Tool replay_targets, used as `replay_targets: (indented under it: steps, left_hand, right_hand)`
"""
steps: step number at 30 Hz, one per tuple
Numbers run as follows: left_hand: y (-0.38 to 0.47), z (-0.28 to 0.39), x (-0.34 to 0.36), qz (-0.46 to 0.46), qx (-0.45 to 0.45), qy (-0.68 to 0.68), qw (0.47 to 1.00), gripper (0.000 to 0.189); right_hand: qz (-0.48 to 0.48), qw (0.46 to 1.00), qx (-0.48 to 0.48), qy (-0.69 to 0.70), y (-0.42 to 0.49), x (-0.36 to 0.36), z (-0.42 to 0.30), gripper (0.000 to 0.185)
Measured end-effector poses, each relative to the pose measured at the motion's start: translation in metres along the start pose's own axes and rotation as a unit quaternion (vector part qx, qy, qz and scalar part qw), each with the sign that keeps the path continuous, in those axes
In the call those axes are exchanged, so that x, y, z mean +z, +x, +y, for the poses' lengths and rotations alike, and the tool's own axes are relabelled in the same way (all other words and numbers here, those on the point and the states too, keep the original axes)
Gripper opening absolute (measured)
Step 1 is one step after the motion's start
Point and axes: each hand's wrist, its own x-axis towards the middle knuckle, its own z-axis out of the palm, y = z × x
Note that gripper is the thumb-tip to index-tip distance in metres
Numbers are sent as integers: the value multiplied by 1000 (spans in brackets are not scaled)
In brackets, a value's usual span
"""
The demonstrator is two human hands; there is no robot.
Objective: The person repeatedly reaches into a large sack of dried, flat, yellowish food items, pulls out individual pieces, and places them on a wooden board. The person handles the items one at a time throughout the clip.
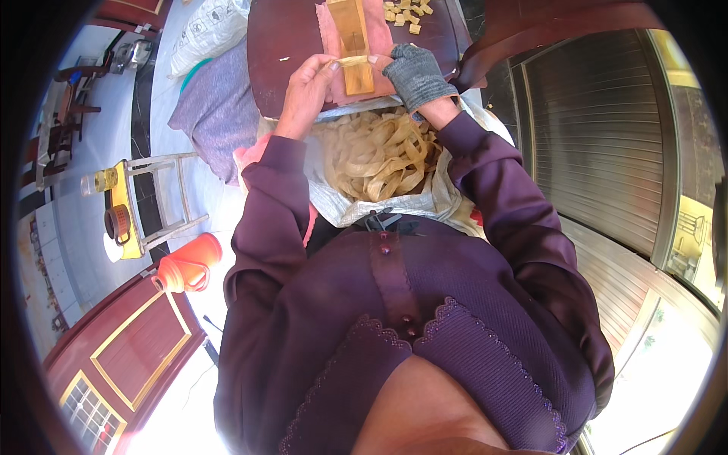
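Observation:
A narrow pale-yellow strip (354, 60) runs across a wooden board (357, 82). My bare left hand (307, 91) pinches its left end between thumb and fingers. At the other end, my right hand (418, 79), in a grey fingerless glove, has its thumb on the strip; its fingers are partly hidden. The board lies on a pink cloth (384, 28) over a dark red-brown wooden surface (278, 34). Just below my hands, a white woven sack (341, 210) stands open, filled with a tangle of long, flat tan strips (381, 159).
Several small yellowish pieces (406, 11) lie at the far right of the surface. A stuffed white sack (210, 34) and a purple-grey cloth (219, 114) are on the left. A red jug (190, 261) and a yellow-topped stool (125, 193) with a jar stand farther left.

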Motion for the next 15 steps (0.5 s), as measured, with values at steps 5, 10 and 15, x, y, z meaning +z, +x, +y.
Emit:
replay_targets:
  steps: [5, 10, 15]
  left_hand:
    - [18, 3, 3, 42, -20, 56, 997, 18]
    - [23, -4, 13, 68, -16, 206, 976, 21]
    - [-9, -7, 6, 56, -27, 360, 931, 24]
  right_hand:
    - [-17, 999, 32, 11, 12, 3, 4, 30]
    - [-54, 986, -60, -145, 10, 41, 35, 33]
    - [-85, 984, -30, -152, -6, 32, 35, 24]
